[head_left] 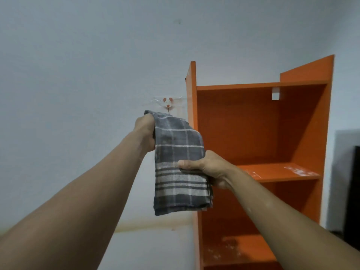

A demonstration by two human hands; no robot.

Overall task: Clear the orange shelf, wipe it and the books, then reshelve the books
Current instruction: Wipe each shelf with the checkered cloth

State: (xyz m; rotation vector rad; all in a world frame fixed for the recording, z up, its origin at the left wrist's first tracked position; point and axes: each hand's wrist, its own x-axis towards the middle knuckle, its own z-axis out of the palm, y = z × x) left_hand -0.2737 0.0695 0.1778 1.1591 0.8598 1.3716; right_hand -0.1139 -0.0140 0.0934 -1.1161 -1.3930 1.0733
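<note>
The clearing looks done: the orange shelf (253, 123) stands against the wall with no books in the compartments that show, and the books themselves are out of view. White specks lie on its middle board and on the lower one, so the wiping appears unfinished or not yet begun, with the book wiping and reshelving left after it.

The left hand (145, 131) is closed round the top edge of a grey plaid cloth (179, 152), just below a small mouse-shaped wall hook (167, 103). Whether the cloth hangs on that hook cannot be told. The right hand (206, 166) pinches the cloth halfway down, thumb across the front and fingers behind, just in front of the shelf's left side panel.
</note>
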